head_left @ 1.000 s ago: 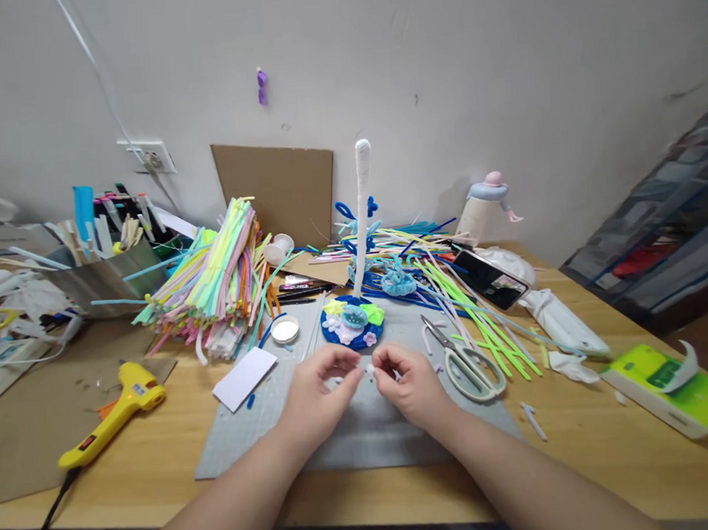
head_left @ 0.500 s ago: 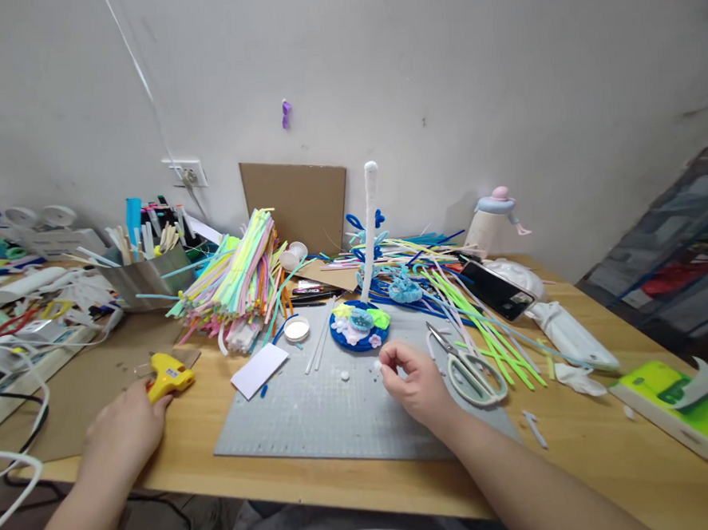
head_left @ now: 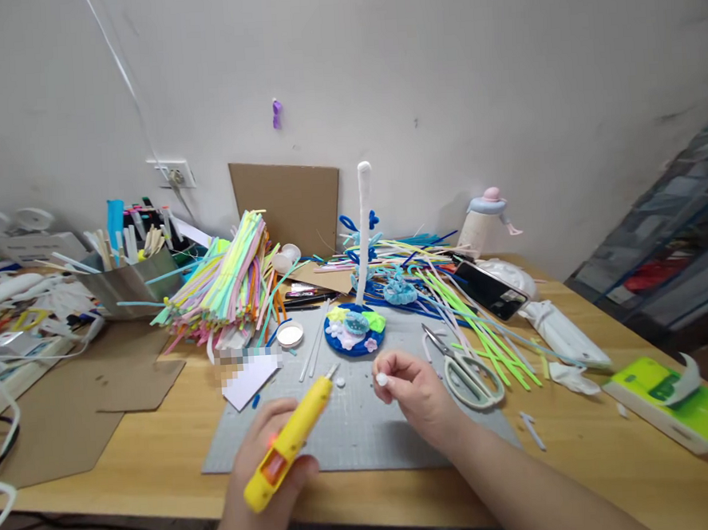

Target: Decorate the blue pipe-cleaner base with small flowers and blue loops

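Note:
My left hand (head_left: 264, 470) is wrapped round a yellow hot glue gun (head_left: 290, 445), raised over the front of the grey cutting mat (head_left: 364, 432). Its metal nozzle points up and right, and a red light glows on its body. Between finger and thumb, my right hand (head_left: 419, 393) pinches a small white round piece (head_left: 383, 380). Another small white piece (head_left: 340, 382) lies on the mat between the hands. Behind them stands a blue round base (head_left: 356, 349) with flowers and a tall white fuzzy stem (head_left: 362, 232). Scissors (head_left: 469, 374) lie right of my right hand.
A thick bundle of pastel pipe cleaners (head_left: 223, 289) lies at the left, beside a metal holder of sticks (head_left: 127, 283). Loose green pipe cleaners (head_left: 478, 329) and a phone (head_left: 491, 289) are on the right. A white card (head_left: 253, 381) and a small dish (head_left: 289, 334) sit at the mat's left.
My left hand has lifted the glue gun from the cardboard at the left and brought it right, over the mat. My right hand stays nearly in place, the white piece now showing clearly.

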The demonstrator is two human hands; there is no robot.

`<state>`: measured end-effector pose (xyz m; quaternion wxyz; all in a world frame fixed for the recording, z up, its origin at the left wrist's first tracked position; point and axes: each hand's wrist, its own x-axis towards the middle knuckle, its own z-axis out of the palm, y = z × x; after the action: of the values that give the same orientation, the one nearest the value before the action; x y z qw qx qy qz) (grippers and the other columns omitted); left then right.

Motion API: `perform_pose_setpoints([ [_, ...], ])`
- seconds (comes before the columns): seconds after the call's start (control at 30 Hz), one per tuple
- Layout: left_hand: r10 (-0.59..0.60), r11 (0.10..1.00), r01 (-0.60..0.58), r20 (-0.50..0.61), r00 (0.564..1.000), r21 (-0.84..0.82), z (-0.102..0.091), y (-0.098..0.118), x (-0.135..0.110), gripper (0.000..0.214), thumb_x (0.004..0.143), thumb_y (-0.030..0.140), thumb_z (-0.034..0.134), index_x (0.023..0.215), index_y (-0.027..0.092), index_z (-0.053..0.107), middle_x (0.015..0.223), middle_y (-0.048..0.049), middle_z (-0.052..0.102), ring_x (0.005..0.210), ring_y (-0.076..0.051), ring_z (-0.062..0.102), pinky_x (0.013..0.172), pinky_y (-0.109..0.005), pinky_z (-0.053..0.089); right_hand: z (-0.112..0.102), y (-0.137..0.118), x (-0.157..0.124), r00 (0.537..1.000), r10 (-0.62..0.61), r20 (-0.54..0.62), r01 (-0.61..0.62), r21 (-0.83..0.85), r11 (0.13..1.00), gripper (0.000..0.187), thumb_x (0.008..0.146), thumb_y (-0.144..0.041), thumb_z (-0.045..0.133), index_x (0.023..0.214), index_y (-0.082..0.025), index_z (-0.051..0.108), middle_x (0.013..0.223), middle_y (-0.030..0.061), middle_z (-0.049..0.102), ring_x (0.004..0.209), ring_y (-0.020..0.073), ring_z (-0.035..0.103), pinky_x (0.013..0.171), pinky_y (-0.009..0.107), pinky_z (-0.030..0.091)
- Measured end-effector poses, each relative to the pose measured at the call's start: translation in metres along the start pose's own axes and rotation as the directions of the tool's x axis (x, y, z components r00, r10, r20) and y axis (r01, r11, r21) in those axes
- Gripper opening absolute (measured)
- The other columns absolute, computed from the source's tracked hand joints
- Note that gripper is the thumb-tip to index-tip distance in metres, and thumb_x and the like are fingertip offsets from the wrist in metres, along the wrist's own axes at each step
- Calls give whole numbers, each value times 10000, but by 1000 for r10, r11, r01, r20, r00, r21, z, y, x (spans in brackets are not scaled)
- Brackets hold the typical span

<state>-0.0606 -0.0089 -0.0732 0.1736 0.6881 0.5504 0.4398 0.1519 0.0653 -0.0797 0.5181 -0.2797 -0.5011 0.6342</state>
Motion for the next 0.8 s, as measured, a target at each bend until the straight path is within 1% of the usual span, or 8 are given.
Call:
perform_pose_setpoints([
  [0.07, 23, 988, 2, 153, 988, -157, 13, 8, 4, 303, 779, 481, 494, 835, 197, 581, 902, -68, 582, 779, -195, 544, 700, -318, 448, 1, -2, 0, 997, 64, 40, -69, 128, 989, 111, 699, -178, 607, 660, -177, 503, 570, -41, 457, 484, 73, 361, 494, 228, 252],
  [0.1, 42, 975, 4, 201, 979, -222, 17, 10, 5, 316, 791, 492, 472, 813, 194, 572, 850, -62, 577, 767, -192, 536, 695, -317, 441, 1, -3, 0, 993, 97, 61, -106, 176, 979, 117, 697, -182, 614, 660, -175, 503, 563, -44, 451, 475, 70, 354, 491, 227, 244],
  [0.2, 84, 931, 6, 230, 969, -365, 23, 8, 7, 444, 793, 592, 369, 747, 186, 544, 768, -57, 547, 728, -192, 514, 661, -318, 419, 1, -3, 1, 989, 121, 80, -136, 214, 967, 115, 701, -186, 616, 663, -169, 509, 568, -44, 442, 471, 65, 349, 487, 225, 237],
  [0.27, 106, 907, -3, 219, 970, -422, 25, 4, 7, 486, 798, 612, 319, 784, 184, 549, 822, -74, 547, 748, -200, 510, 669, -329, 415, -1, -2, 2, 995, 81, 50, -87, 142, 986, 106, 704, -176, 611, 664, -170, 513, 592, -36, 453, 487, 69, 367, 491, 226, 251],
  [0.37, 139, 887, -24, 217, 966, -461, 25, -1, 5, 463, 825, 570, 307, 897, 189, 561, 890, -87, 548, 771, -204, 512, 694, -341, 417, -3, -2, 0, 1000, -5, 1, 5, -40, 999, 104, 709, -165, 590, 655, -177, 502, 625, -26, 457, 524, 84, 384, 498, 230, 278],
  [0.53, 197, 885, -72, 231, 953, -459, 24, 0, 7, 414, 843, 537, 307, 928, 221, 560, 859, -67, 548, 748, -189, 513, 673, -322, 408, -3, -6, -4, 981, -193, 10, 186, -315, 931, 106, 715, -107, 523, 667, -192, 482, 686, -11, 461, 646, 121, 427, 593, 257, 336],
  [0.63, 221, 886, -99, 224, 949, -453, 23, 2, 8, 379, 852, 520, 306, 933, 238, 546, 842, -52, 541, 750, -181, 510, 670, -312, 397, -3, -7, -5, 971, -236, 41, 234, -381, 894, 113, 716, -93, 505, 683, -198, 477, 699, -6, 464, 673, 131, 445, 614, 267, 348],
  [0.8, 226, 885, -108, 215, 950, -453, 22, 3, 9, 373, 851, 516, 315, 869, 219, 539, 781, -44, 528, 727, -176, 499, 647, -299, 387, -3, -6, -6, 964, -253, 77, 262, -411, 873, 120, 723, -86, 494, 700, -202, 472, 705, -3, 464, 678, 134, 456, 621, 273, 360],
])
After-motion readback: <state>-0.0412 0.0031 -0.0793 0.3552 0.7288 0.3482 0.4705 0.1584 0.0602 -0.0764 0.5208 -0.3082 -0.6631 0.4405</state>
